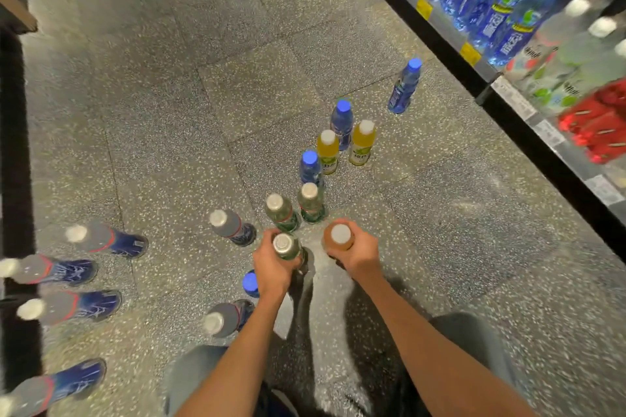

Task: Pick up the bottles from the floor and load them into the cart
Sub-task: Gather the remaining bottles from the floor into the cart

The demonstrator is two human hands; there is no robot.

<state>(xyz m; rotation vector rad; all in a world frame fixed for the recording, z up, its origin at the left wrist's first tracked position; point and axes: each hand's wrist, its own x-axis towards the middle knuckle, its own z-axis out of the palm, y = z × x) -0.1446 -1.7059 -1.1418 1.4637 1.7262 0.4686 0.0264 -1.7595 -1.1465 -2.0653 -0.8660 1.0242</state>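
Down by the floor, left grip is wrapped around a green bottle, right grip around an orange bottle, more bottles standing around them.

Bottles stand on the floor; shelves lie to their right.

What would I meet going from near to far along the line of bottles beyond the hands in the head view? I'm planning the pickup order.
Right hand on orange bottle → two green bottles → blue-capped bottle → two yellow bottles → blue bottle → lone blue bottle.
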